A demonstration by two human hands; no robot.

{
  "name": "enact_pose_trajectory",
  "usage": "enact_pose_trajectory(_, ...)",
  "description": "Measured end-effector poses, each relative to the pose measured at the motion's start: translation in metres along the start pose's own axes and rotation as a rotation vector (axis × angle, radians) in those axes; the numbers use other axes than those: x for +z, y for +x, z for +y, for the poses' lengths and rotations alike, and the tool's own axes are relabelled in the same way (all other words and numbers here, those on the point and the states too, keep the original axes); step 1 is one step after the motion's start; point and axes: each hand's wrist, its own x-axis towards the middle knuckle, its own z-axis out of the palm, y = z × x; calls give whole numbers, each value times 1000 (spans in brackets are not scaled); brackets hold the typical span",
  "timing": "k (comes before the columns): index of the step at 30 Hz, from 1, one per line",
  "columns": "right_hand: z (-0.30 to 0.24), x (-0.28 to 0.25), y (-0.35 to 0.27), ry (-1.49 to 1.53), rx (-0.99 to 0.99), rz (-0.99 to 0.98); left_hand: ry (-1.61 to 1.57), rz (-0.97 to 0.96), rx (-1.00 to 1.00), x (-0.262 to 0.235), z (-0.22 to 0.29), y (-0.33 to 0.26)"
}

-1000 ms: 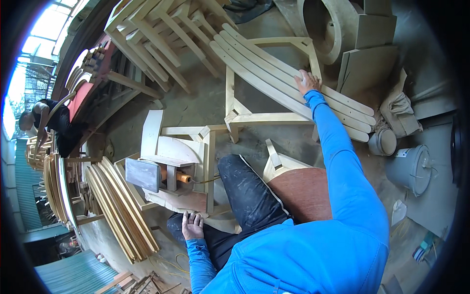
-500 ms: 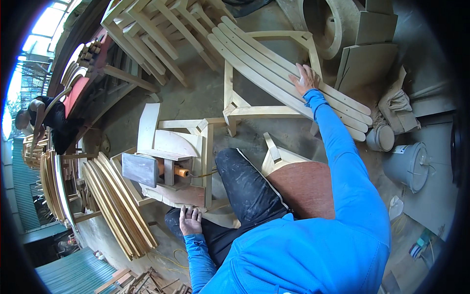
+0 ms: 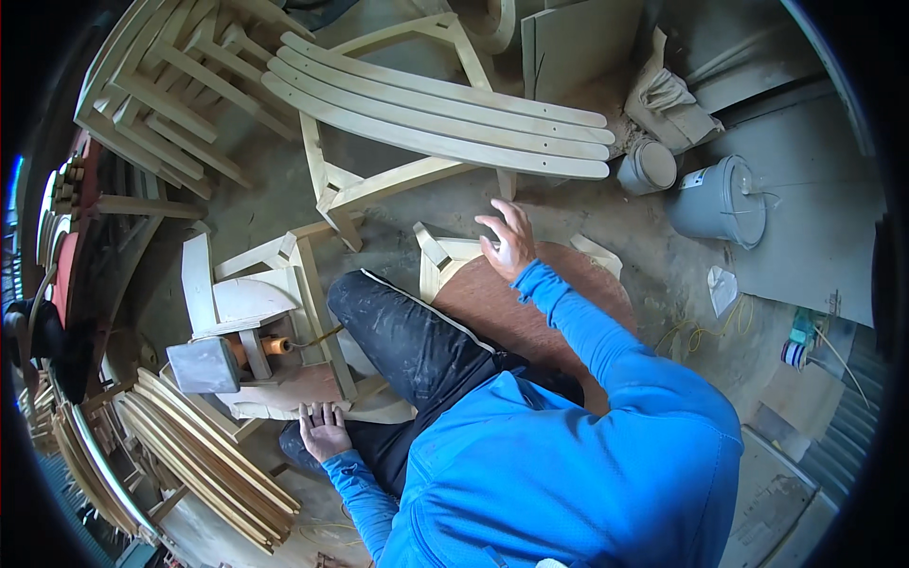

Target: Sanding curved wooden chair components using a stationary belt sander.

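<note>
My right hand [image 3: 509, 241] holds nothing; its fingers are apart and slightly bent. It is over the edge of a stool with a round reddish-brown top [image 3: 502, 298], just short of the slats. Several pale curved wooden slats [image 3: 436, 118] lie side by side across a wooden frame [image 3: 398, 185]. Palm up, my left hand [image 3: 325, 434] rests by my knee with its fingers spread, at the near edge of a wooden bench [image 3: 308, 383]. On that bench sits a tool with a grey block-like head [image 3: 204, 366] and an orange part [image 3: 276, 346].
Stacked wooden frames [image 3: 170, 104] stand at the far left. Long curved strips [image 3: 208, 464] lie in a pile at the near left. At right are a small tub [image 3: 648, 168], a grey bucket [image 3: 721, 201] and folded sacking [image 3: 668, 99]. A yellow cord [image 3: 705, 327] trails on the floor.
My right hand has come off the slats and drawn back toward me, over the stool. My left hand stays by my knee. The view has turned to the right.
</note>
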Motion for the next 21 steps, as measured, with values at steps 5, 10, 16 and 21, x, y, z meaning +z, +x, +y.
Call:
enact_pose_trajectory(5,-18,9,-19,25,23,-69,-45,-119,29,-4,-4,-6)
enact_pose_trajectory(10,-26,47,-42,-114,-26,-268,-140,-89,97,3,-8,-18)
enact_pose_trajectory(16,4,104,-53,132,-156,-211,-352,-147,197,15,10,-63)
enact_pose_trajectory(21,31,75,-42,-201,-145,-404,-747,-299,402,-18,15,-57)
